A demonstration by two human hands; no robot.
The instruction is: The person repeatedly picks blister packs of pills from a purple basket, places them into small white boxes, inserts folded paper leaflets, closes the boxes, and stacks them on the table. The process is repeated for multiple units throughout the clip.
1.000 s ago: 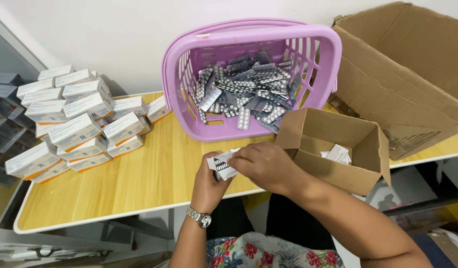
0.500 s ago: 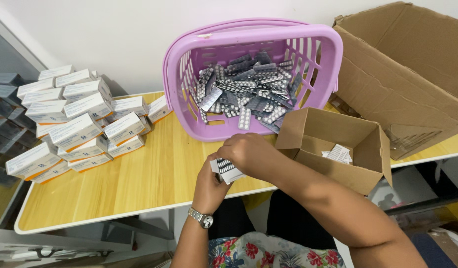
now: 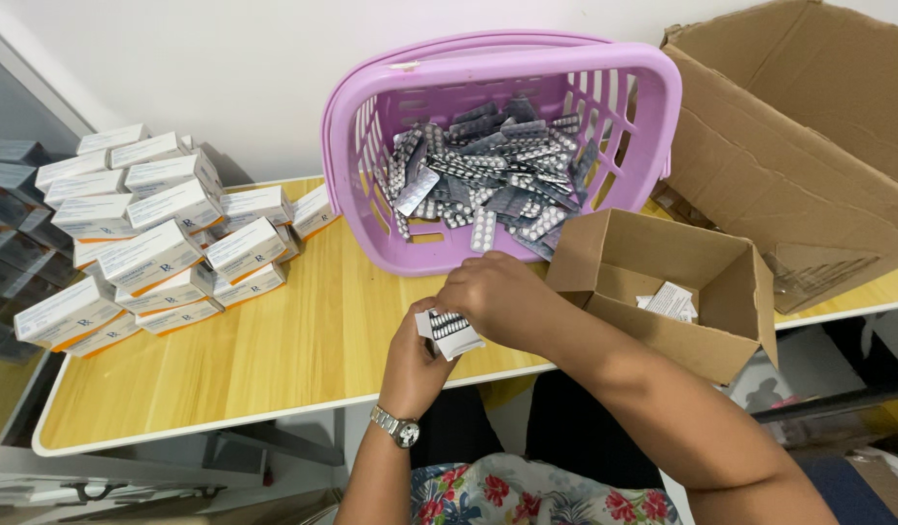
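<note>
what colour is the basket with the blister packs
Lilac-pink basket, clearest in the head view.

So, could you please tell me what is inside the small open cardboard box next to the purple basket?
Inside the small cardboard box lie a few white folded paper leaflets on its floor. The near wall hides the front part of the floor, so anything there cannot be seen.

Glossy lilac plastic basket (image 3: 371, 126), foil blister strips (image 3: 488, 175), matt cardboard box (image 3: 706, 335), smooth wood-grain tabletop (image 3: 274, 360)
</note>
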